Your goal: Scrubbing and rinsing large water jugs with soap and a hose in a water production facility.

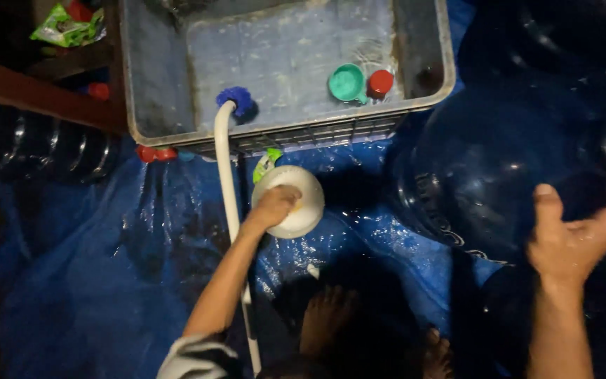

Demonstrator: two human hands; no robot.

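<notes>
1. Reaching down into a white bowl point(296, 203), the left hand point(275, 207) is seen with its fingers curled together inside it, pressed on something pale yellow; what that is cannot be told, though a sponge or cloth would fit such a grip.
2. The bowl is set on a wet blue tarp point(106, 281), just in front of a grey tub point(415, 105), likely so that it is kept within easy reach.
3. The right hand point(573, 238) is laid against a large dark blue water jug point(485, 182) with the fingers spread apart and the thumb raised; nothing is clamped, and the jug seems to be steadied on its side by the flat palm.
4. A white hose point(227, 175) is hung over the near rim of the tub, its blue end point(236, 98) resting inside, so water can be fed there.
5. A green cap point(347, 82) and a red cap point(380, 82) are seen side by side, touching, in the tub.
6. Bare feet point(327, 319) are planted on the tarp between the two arms, just below the bowl.
7. More dark jugs point(29, 144) are stacked at the far left, well apart from both hands.
</notes>
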